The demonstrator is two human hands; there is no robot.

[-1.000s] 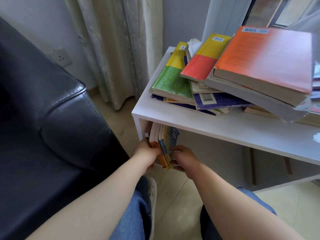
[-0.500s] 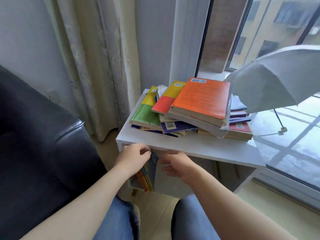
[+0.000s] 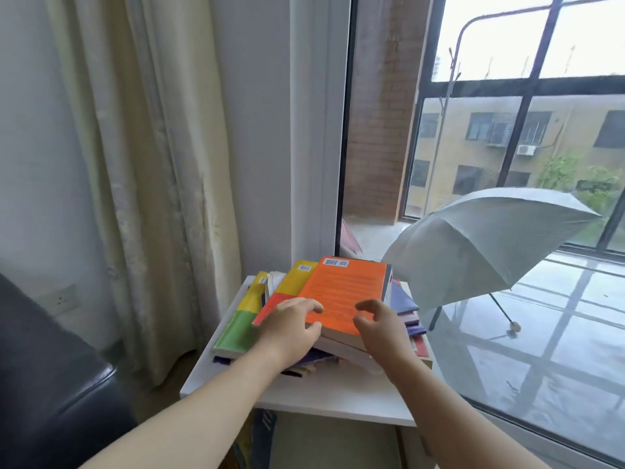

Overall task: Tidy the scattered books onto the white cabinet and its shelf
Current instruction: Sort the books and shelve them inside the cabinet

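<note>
The glossy orange book (image 3: 348, 292) lies atop a ragged stack (image 3: 287, 286) on the flat white cabinet (image 3: 331, 401). The left hand (image 3: 291, 330) pinches its near corner with curled fingers. The right hand (image 3: 382, 330) curls its fingers just beside, grip unclear.

The thick orange paperback book (image 3: 348, 292) tops a loose pile of books (image 3: 236, 333) on the flat white cabinet (image 3: 321, 397). The left hand (image 3: 291, 330) pinches its near left corner; the right hand (image 3: 382, 328) hangs over its near right. Under the top, upright books (image 3: 260, 431) seem to stand in the shelf.
</note>
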